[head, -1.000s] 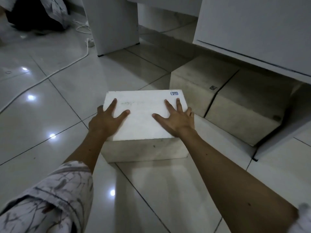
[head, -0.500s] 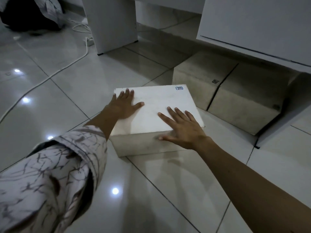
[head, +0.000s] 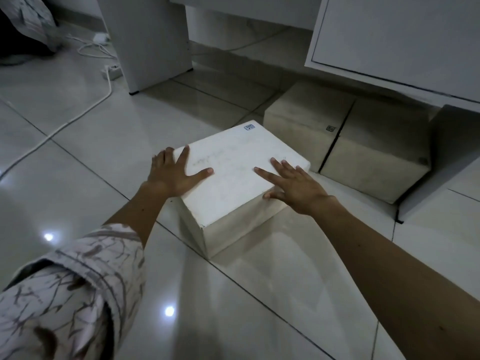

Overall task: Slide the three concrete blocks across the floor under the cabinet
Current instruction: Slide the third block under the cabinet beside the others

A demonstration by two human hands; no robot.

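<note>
Pressing flat, spread fingers [head: 279, 166] of both hands on the white block [head: 241, 172], gripping nothing, with two blocks [head: 337, 141] already under the cabinet [head: 389, 42] at two o'clock, one left.

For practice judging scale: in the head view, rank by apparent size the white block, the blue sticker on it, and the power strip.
1. White block, though nearest the camera.
2. Power strip.
3. Blue sticker.
</note>
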